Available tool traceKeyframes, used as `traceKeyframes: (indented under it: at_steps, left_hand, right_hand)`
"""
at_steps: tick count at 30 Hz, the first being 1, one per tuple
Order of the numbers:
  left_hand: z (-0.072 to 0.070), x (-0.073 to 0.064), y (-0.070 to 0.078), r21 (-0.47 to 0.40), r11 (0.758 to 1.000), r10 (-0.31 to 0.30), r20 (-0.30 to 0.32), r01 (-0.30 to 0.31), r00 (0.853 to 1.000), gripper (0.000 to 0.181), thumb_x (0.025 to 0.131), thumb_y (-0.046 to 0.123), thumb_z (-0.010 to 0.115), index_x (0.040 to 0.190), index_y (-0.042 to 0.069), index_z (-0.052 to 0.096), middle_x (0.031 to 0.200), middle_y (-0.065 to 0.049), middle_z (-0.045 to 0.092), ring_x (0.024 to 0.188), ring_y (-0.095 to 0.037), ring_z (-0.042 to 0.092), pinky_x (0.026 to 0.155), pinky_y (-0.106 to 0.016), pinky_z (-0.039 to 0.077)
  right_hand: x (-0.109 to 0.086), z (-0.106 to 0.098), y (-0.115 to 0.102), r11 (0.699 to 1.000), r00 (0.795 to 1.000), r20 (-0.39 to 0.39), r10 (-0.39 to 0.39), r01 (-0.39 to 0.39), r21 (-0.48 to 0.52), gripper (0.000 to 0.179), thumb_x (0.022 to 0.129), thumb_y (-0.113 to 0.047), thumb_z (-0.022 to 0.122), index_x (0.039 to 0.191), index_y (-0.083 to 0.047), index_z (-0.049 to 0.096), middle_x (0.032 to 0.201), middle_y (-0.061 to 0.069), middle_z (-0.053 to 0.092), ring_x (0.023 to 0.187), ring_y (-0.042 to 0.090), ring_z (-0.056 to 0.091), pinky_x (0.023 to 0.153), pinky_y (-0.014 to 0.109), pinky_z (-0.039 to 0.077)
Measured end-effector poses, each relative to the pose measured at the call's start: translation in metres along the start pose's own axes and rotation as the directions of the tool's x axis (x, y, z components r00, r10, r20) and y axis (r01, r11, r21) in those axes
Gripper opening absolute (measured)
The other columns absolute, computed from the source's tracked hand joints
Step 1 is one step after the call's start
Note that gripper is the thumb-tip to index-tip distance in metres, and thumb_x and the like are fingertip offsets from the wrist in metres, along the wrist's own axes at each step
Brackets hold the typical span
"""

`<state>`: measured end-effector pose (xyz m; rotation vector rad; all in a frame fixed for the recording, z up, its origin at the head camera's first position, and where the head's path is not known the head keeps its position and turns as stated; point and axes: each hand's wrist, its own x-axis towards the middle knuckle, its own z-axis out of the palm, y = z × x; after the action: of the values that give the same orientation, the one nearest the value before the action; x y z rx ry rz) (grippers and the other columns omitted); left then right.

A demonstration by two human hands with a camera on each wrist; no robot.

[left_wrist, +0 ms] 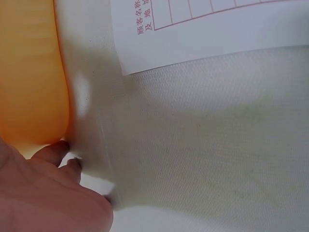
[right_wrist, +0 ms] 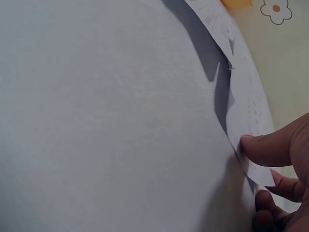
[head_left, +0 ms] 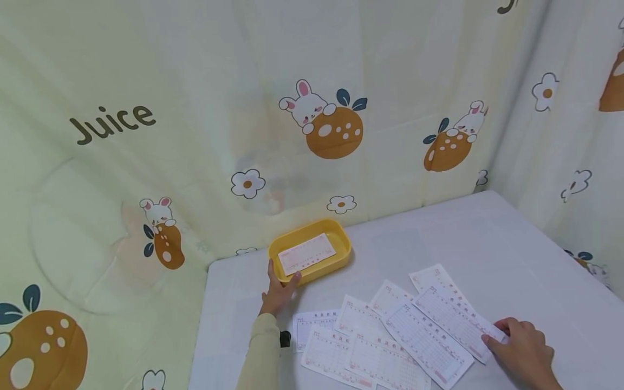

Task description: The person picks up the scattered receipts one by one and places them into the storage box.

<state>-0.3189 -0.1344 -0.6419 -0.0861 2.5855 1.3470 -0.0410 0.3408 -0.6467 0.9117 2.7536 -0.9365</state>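
Observation:
At the back of the table sits a shallow yellow tray (head_left: 344,259), with one red-printed receipt slip (head_left: 307,253) lying in it. My left hand (head_left: 278,295) grips the tray's near left corner, thumb at the front rim and fingers along the outer side. In the left wrist view the fingers curl at the tray's wall (left_wrist: 34,72). On the right, my right hand (head_left: 526,346) pinches the near end of a printed receipt slip (head_left: 455,319) between thumb and fingers. That slip's end bends up in the right wrist view, and its far part overlaps another red-printed slip (head_left: 434,276).
Several more receipt slips (head_left: 365,352) lie fanned and overlapping on the white table (head_left: 390,244) between the hands. A small black object (head_left: 285,339) shows beside the left sleeve. Behind the table hangs a curtain (head_left: 219,81) printed with rabbits and fruit.

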Motion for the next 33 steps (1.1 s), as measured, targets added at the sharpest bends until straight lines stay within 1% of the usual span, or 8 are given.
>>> traceKeyframes:
  at_steps: [3,6,10,14,18,22,26,33]
  left_hand:
    - [-0.005,-0.015,0.017,-0.002,1.000,0.001,0.001,-0.001,1.000,0.123,0.091,0.078,0.066,0.172,0.021,-0.006,0.173,-0.026,0.020,0.157,-0.050,0.022,0.123,-0.071,-0.011]
    - [-0.009,-0.025,0.028,0.008,1.000,-0.009,0.009,0.009,1.000,0.117,0.095,0.070,0.067,0.172,0.020,-0.006,0.173,-0.027,0.020,0.157,-0.051,0.022,0.124,-0.070,-0.009]
    - [-0.009,-0.025,0.029,0.021,1.000,-0.022,0.009,0.022,1.000,0.115,0.097,0.068,0.067,0.172,0.020,-0.006,0.174,-0.025,0.020,0.157,-0.049,0.023,0.125,-0.070,-0.008]
    - [-0.008,-0.022,0.026,0.017,1.000,-0.026,0.007,0.026,1.000,0.117,0.096,0.069,0.067,0.172,0.019,-0.007,0.174,-0.025,0.020,0.157,-0.050,0.023,0.124,-0.070,-0.008]
    - [-0.008,-0.022,0.025,-0.002,1.000,-0.027,0.000,0.027,1.000,0.119,0.094,0.071,0.069,0.172,0.020,-0.006,0.174,-0.025,0.019,0.157,-0.051,0.021,0.124,-0.070,-0.010]
    - [-0.006,-0.019,0.020,-0.005,1.000,-0.014,-0.015,0.014,1.000,0.122,0.091,0.075,0.068,0.172,0.021,-0.006,0.173,-0.027,0.021,0.157,-0.051,0.022,0.123,-0.072,-0.010]
    - [-0.006,-0.018,0.018,-0.006,1.000,-0.011,-0.023,0.011,1.000,0.125,0.089,0.079,0.068,0.172,0.022,-0.006,0.173,-0.026,0.022,0.157,-0.050,0.022,0.122,-0.073,-0.010]
    - [-0.009,-0.026,0.026,-0.017,0.999,-0.035,-0.019,0.035,0.999,0.122,0.090,0.076,0.069,0.172,0.022,-0.003,0.174,-0.025,0.021,0.158,-0.051,0.021,0.124,-0.069,-0.010]
  right_hand:
    - [-0.002,0.003,0.000,1.000,0.999,-0.040,0.000,0.001,0.026,0.050,0.093,-0.016,0.079,0.121,0.019,0.055,0.109,0.036,0.055,0.101,0.053,0.046,0.087,0.072,0.034]
    - [-0.005,0.005,0.002,0.996,0.997,-0.083,-0.006,0.013,0.083,0.040,0.101,-0.012,0.068,0.124,0.018,0.056,0.108,0.033,0.059,0.098,0.048,0.049,0.086,0.069,0.031]
    - [-0.006,0.009,0.003,0.983,0.989,-0.145,0.011,0.016,0.185,0.030,0.106,-0.007,0.058,0.125,0.016,0.057,0.101,0.027,0.067,0.091,0.041,0.056,0.087,0.067,0.025]
    - [-0.007,0.011,0.003,0.971,0.983,-0.181,0.041,0.004,0.240,0.027,0.107,-0.006,0.057,0.124,0.014,0.058,0.093,0.022,0.069,0.085,0.039,0.060,0.089,0.068,0.024]
    - [-0.008,0.011,0.001,0.960,0.976,-0.195,0.099,-0.042,0.277,0.026,0.108,-0.007,0.057,0.126,0.011,0.060,0.097,0.021,0.068,0.088,0.035,0.059,0.084,0.053,0.040]
    - [-0.008,0.011,-0.001,0.939,0.968,-0.186,0.170,-0.102,0.330,0.027,0.109,-0.007,0.057,0.130,0.010,0.061,0.105,0.026,0.068,0.092,0.035,0.058,0.070,0.039,0.045]
    - [-0.009,0.010,0.000,0.922,0.969,-0.144,0.200,-0.137,0.361,0.032,0.110,-0.011,0.057,0.133,0.010,0.060,0.109,0.028,0.068,0.096,0.037,0.058,0.073,0.042,0.044]
    - [-0.009,0.003,0.004,0.898,0.973,-0.079,0.217,-0.167,0.407,0.039,0.112,-0.017,0.056,0.139,0.011,0.056,0.115,0.030,0.067,0.104,0.042,0.060,0.081,0.048,0.048]
